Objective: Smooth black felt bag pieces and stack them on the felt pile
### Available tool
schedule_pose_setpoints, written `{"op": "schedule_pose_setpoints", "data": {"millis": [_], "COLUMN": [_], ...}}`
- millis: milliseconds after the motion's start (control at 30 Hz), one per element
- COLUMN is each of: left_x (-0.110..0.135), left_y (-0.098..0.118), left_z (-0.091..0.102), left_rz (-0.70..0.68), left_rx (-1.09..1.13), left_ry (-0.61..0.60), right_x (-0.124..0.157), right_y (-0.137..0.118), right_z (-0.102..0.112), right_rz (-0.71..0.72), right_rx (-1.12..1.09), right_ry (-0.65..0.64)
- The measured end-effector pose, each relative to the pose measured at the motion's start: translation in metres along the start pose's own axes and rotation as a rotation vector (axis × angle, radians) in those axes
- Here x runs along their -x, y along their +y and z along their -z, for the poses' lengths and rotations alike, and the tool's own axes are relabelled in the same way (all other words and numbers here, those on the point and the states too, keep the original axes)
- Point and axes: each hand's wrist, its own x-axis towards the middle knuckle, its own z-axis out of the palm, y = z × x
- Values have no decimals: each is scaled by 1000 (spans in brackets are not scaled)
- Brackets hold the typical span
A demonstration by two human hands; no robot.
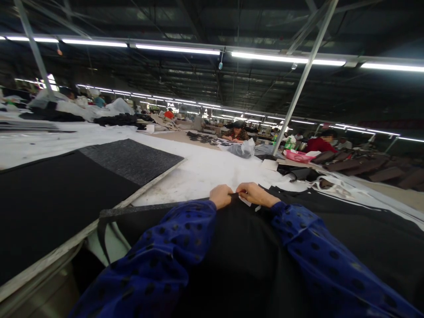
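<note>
My left hand and my right hand sit close together at the far edge of a piece of black fabric that lies over my lap and the table edge. Both hands are closed, pinching the top edge of that fabric, fingers curled. A small white tag or scrap shows just under my right hand. Blue dotted sleeves cover both forearms. What lies under the fingers is hidden.
A white-covered work table stretches ahead. Dark grey fabric sheets lie at the left. More black fabric lies at right. A plastic bag, a pink tray and a slanted metal pole stand beyond. Other people sit far off.
</note>
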Motion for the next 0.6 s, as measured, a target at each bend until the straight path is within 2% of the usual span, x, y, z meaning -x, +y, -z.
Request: {"op": "schedule_pose_setpoints", "data": {"millis": [267, 433, 600], "left_x": [-3, 1, 6], "left_y": [-13, -16, -16], "left_z": [9, 13, 12], "left_rz": [-83, -105, -240], "left_rx": [5, -54, -173], "left_ry": [-71, -61, -83], "right_x": [2, 4, 6], "right_y": [1, 3, 2], "right_z": [-11, -13, -12], "right_rz": [88, 125, 159], "right_rx": [105, 147, 221], "right_ry": [31, 29, 9]}}
